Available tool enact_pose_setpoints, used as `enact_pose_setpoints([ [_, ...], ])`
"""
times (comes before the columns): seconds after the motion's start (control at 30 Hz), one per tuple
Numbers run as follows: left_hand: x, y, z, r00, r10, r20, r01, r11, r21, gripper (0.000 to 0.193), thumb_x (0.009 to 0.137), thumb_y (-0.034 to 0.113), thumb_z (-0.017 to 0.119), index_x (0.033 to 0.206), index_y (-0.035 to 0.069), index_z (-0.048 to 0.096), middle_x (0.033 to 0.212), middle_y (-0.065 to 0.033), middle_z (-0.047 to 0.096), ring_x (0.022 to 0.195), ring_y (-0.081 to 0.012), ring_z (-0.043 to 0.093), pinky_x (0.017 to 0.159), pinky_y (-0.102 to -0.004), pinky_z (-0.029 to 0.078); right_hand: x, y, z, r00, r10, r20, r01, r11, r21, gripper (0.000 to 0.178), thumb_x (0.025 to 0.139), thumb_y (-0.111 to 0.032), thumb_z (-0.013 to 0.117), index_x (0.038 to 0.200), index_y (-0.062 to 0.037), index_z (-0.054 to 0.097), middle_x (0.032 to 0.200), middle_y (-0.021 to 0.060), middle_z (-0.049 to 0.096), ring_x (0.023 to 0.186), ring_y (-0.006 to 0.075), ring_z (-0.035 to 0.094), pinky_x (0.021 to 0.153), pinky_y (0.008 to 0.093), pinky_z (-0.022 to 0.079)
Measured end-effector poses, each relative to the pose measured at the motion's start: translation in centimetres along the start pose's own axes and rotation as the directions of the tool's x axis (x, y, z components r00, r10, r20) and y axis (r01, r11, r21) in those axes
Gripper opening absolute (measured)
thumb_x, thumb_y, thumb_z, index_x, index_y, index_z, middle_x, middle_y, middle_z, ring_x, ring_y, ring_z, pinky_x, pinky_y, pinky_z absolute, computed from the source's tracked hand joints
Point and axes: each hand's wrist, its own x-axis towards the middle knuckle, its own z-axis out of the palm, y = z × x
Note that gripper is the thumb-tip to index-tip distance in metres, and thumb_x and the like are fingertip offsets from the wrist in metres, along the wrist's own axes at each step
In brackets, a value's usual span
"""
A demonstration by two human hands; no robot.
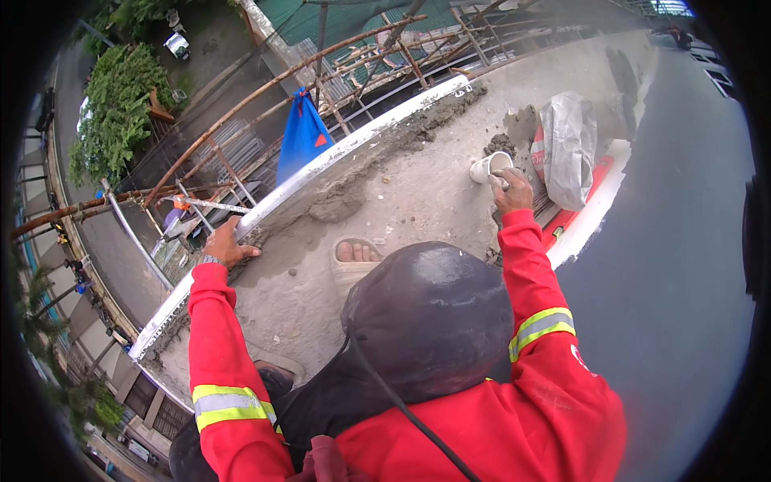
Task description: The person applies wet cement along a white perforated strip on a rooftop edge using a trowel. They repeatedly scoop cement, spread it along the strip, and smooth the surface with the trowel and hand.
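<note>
My right hand (514, 191) grips a white cup (484, 169) by its side, low over the concrete ledge (434, 193). The cup is tipped, its mouth facing up and toward the right. Just beyond it lies a small heap of wet mortar (500, 145). My left hand (228, 243) rests on the ledge's white outer edge (277, 197), thumb spread inward and the other fingers partly hidden. Rough grey mortar (341, 197) runs along the inner side of that edge.
A whitish sack (569, 149) and a red object (574, 221) lie right of the cup. My sandalled foot (357, 253) stands on the ledge. Outside the edge are rusty scaffold pipes (241, 88), a blue cloth (301, 140) and a drop to a street. A grey wall (666, 241) rises right.
</note>
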Motion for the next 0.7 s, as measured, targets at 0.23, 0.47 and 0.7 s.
enact_pose_setpoints([
  [0.23, 0.1, -0.1, -0.2, 1.0, -0.01, 0.022, 0.01, 0.999, 0.038, 0.084, 0.053, 0.032, 0.086, 0.124, 0.01, 0.048, 0.113, -0.0214, 0.059, 0.109, -0.0384, 0.055, 0.092, -0.0433, 0.043, -0.6, -1.1, 0.1, 0.997, -0.058, 0.055, 0.063, 0.995, -0.076, 0.015, 0.076, -0.014, 0.065, 0.088, -0.006, 0.064, 0.09, 0.0139, 0.063, 0.08, 0.0337, 0.061, 0.071, 0.0392, 0.049],
  [0.47, 0.0, -0.3, -0.4, 0.999, 0.009, 0.036, -0.01, 1.0, 0.015, 0.085, 0.055, 0.033, 0.085, 0.128, 0.012, 0.046, 0.117, -0.0204, 0.058, 0.111, -0.0393, 0.053, 0.094, -0.0444, 0.042, -0.9, -10.4, -5.1, 0.865, -0.449, 0.225, 0.411, 0.89, 0.199, 0.014, 0.076, -0.003, 0.061, 0.09, -0.0017, 0.061, 0.09, 0.0152, 0.063, 0.083, 0.0359, 0.061, 0.07, 0.0391, 0.049],
  [0.7, 0.2, -0.9, -0.8, 0.994, 0.061, 0.086, -0.067, 0.995, 0.069, 0.088, 0.057, 0.042, 0.082, 0.131, 0.014, 0.042, 0.117, -0.0187, 0.059, 0.111, -0.0368, 0.054, 0.094, -0.0453, 0.042, -1.7, -19.1, -3.9, 0.549, -0.637, 0.541, 0.632, 0.74, 0.231, 0.021, 0.072, -0.004, 0.058, 0.092, -0.0066, 0.059, 0.087, 0.0105, 0.058, 0.087, 0.0319, 0.055, 0.076, 0.0401, 0.047],
])
